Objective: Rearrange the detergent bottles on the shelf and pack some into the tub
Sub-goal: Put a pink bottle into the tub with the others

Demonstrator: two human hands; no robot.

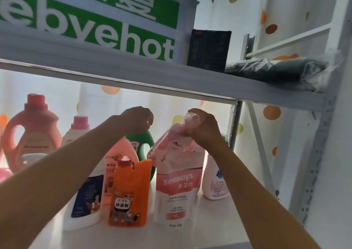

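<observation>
From the head camera, both arms reach into the shelf (171, 235). The right hand (202, 125) has its fingers wrapped tight round the top of a soft pink pouch (171, 144), which tilts over, lifted above the seaways pouch (178, 189). The left hand (138, 120) is curled over the top of the green bottle (142, 144) at the back; I cannot tell if those fingers really hold it. In front stand the orange bottle (129, 193) and a white bottle (85, 197), close together. A big pink jug (30, 132) stands far left. No tub can be seen.

The pink pouch is floppy, so it could swing and knock the seaways pouch over. Pulling the green bottle forward could bump the orange bottle off the edge.
</observation>
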